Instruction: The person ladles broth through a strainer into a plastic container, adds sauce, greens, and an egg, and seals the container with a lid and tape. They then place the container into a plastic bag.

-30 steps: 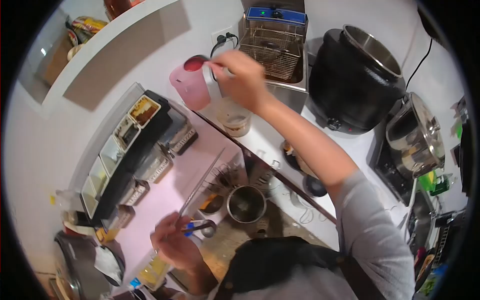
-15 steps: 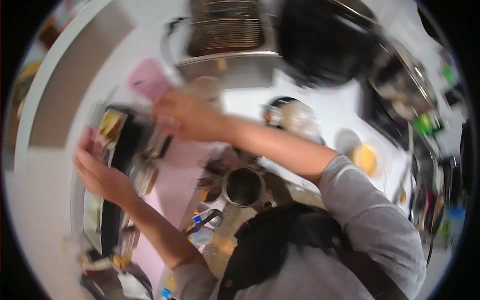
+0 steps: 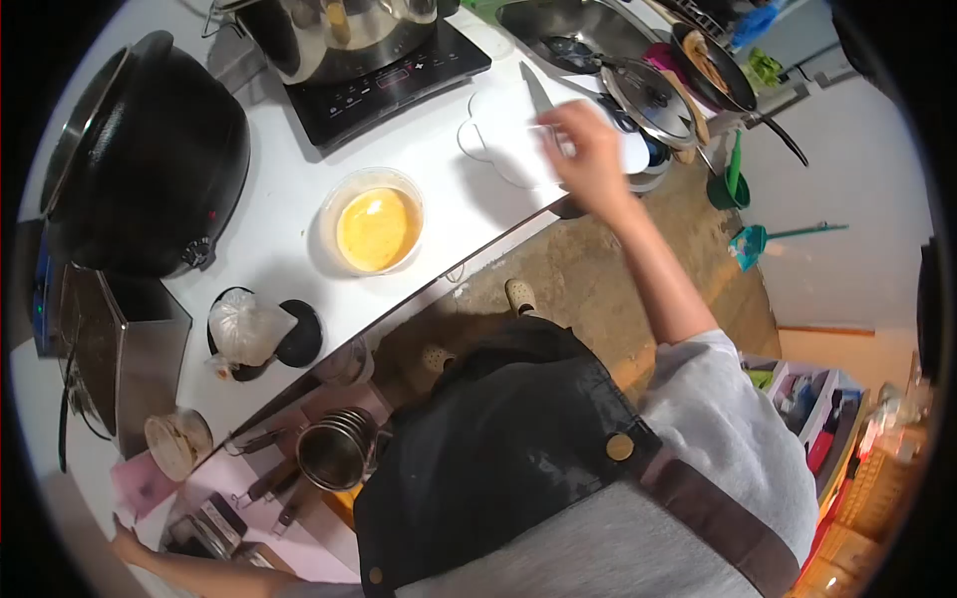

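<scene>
My right hand is over the white cutting board, its fingers bent and smeared by motion. A knife points away from it, with the blade's base right at the fingertips; whether the fingers grip it I cannot tell. Far to the lower left, my left hand lies partly in the dark rim of the view. Its fingertips are beside a pink object, and most of its fingers are hidden. A clear tub holding yellow liquid stands on the white counter between the hands.
Behind the tub are a black cooker and an induction hob bearing a steel pot. A tied plastic bag sits near the counter edge. A pan lid and frying pan are at the right.
The view has swung right, bringing the board and knife into sight. My right hand has left the pink object and crossed to the board. My left hand now lies at the lower-left edge.
</scene>
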Demonstrator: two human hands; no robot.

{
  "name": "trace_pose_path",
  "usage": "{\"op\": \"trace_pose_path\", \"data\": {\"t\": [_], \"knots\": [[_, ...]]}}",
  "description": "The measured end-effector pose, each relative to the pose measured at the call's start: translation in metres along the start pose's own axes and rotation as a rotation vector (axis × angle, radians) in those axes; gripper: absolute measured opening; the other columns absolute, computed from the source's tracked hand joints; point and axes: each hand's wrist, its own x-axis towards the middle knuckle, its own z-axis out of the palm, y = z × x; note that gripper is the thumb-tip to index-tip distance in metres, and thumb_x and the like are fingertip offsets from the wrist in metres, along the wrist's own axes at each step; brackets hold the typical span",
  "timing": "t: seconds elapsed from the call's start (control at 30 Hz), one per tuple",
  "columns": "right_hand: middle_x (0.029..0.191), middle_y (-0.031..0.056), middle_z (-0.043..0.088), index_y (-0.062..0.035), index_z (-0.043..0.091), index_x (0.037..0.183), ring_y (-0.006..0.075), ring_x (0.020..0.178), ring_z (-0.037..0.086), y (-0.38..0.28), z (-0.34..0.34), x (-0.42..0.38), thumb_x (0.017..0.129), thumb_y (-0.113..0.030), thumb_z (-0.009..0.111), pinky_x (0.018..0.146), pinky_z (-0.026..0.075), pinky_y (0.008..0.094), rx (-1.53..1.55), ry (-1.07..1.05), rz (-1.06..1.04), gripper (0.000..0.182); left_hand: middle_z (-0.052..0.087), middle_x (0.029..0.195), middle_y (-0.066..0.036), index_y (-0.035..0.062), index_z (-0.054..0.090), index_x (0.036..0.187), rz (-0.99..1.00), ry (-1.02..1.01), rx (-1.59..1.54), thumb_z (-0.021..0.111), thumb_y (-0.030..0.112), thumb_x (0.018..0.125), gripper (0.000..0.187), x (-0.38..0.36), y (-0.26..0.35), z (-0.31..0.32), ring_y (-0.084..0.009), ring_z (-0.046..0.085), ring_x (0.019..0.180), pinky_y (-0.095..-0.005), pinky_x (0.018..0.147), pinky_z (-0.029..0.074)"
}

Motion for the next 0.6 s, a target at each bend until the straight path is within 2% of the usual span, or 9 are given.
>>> {"op": "trace_pose_path", "data": {"t": [0.07, 0.13, 0.23, 0.33, 0.4, 0.47, 0.5, 0.53, 0.6], "knots": [[0.08, 0.0085, 0.058, -0.002, 0.063, 0.084, 0.0181, 0.068, 0.057, 0.058, -0.029, -0.004, 0.075, -0.006, 0.067, 0.059, 0.046, 0.0276, -0.181, -0.006, 0.042, 0.011, 0.056, 0.12, -0.018, -0.0051, 0.037, 0.133, 0.082, 0.122, -0.025, 0.062, 0.031, 0.084, 0.066, -0.072, 0.044, -0.057, -0.0254, 0.056, 0.109, -0.0351, 0.093, 0.045], [0.078, 0.0091, 0.056, -0.002, 0.062, 0.081, 0.0204, 0.067, 0.056, 0.096, -0.04, -0.006, 0.074, -0.008, 0.068, 0.059, 0.046, 0.0299, -0.208, -0.11, 0.039, 0.011, 0.055, 0.124, -0.015, -0.0027, 0.044, 0.13, 0.313, 0.114, -0.736, 0.059, 0.03, 0.087, 0.056, -0.102, 0.053, -0.065, -0.0241, 0.054, 0.113, -0.0352, 0.092, 0.046], [0.077, 0.0104, 0.055, -0.0016, 0.06, 0.077, 0.0265, 0.072, 0.056, 0.119, -0.038, -0.008, 0.07, -0.006, 0.067, 0.065, 0.047, 0.0345, -0.183, -0.224, -0.019, 0.011, 0.056, 0.122, -0.012, 0.0019, 0.053, 0.123, 0.507, 0.128, -0.858, 0.053, 0.022, 0.092, 0.037, -0.283, 0.155, -0.124, -0.0217, 0.056, 0.11, -0.0327, 0.089, 0.048], [0.077, 0.0114, 0.055, -0.0017, 0.059, 0.076, 0.0287, 0.075, 0.057, 0.136, -0.035, -0.011, 0.069, -0.004, 0.068, 0.067, 0.046, 0.0346, -0.137, -0.261, -0.033, 0.011, 0.064, 0.108, -0.008, 0.002, 0.062, 0.111, 0.693, 0.164, -0.897, 0.056, 0.015, 0.09, 0.026, -0.448, 0.252, -0.141, -0.0151, 0.062, 0.09, -0.0259, 0.075, 0.049], [0.077, 0.0116, 0.055, -0.0018, 0.06, 0.078, 0.0278, 0.074, 0.057, 0.148, -0.034, -0.011, 0.069, -0.003, 0.067, 0.066, 0.047, 0.0344, -0.064, -0.246, -0.049, 0.011, 0.066, 0.1, -0.006, 0.0027, 0.064, 0.105, 0.915, -0.036, -1.016, 0.058, 0.008, 0.086, 0.02, -0.542, 0.309, -0.127, -0.0132, 0.061, 0.087, -0.0233, 0.074, 0.048], [0.076, 0.012, 0.054, -0.0018, 0.059, 0.077, 0.0299, 0.075, 0.056, 0.159, -0.037, -0.009, 0.068, -0.003, 0.066, 0.067, 0.046, 0.0375, -0.058, -0.246, -0.036, 0.011, 0.063, 0.096, -0.006, 0.005, 0.064, 0.101, 1.049, -0.483, -1.084, 0.063, -0.002, 0.074, 0.028, -0.638, 0.356, -0.113, -0.0126, 0.062, 0.085, -0.0236, 0.069, 0.049], [0.076, 0.0122, 0.054, -0.0018, 0.058, 0.076, 0.0309, 0.076, 0.056, 0.165, -0.039, -0.008, 0.068, -0.002, 0.065, 0.068, 0.046, 0.0391, -0.056, -0.246, -0.036, 0.011, 0.063, 0.093, -0.007, 0.0063, 0.064, 0.098, 1.227, -0.575, -1.158, 0.062, -0.002, 0.073, 0.026, -0.677, 0.38, -0.101, -0.016, 0.064, 0.085, -0.0267, 0.066, 0.05], [0.076, 0.013, 0.054, -0.0022, 0.058, 0.076, 0.0314, 0.076, 0.056, 0.172, -0.04, -0.007, 0.068, -0.001, 0.064, 0.067, 0.046, 0.0397, -0.027, -0.249, -0.048, 0.011, 0.062, 0.092, -0.008, 0.0074, 0.064, 0.094, 1.26, -0.728, -1.096, 0.06, 0.0, 0.076, 0.019, -0.709, 0.401, -0.093, -0.0215, 0.064, 0.082, -0.0299, 0.064, 0.05], [0.075, 0.0125, 0.054, -0.0019, 0.058, 0.077, 0.0295, 0.071, 0.056, 0.179, -0.043, -0.004, 0.07, -0.002, 0.064, 0.064, 0.046, 0.0377, -0.04, -0.282, -0.074, 0.009, 0.062, 0.091, -0.009, 0.0083, 0.065, 0.095, 1.541, -0.671, -1.101, 0.062, 0.002, 0.074, 0.022, -0.756, 0.442, -0.062, -0.0262, 0.061, 0.075, -0.0326, 0.068, 0.051]]}}
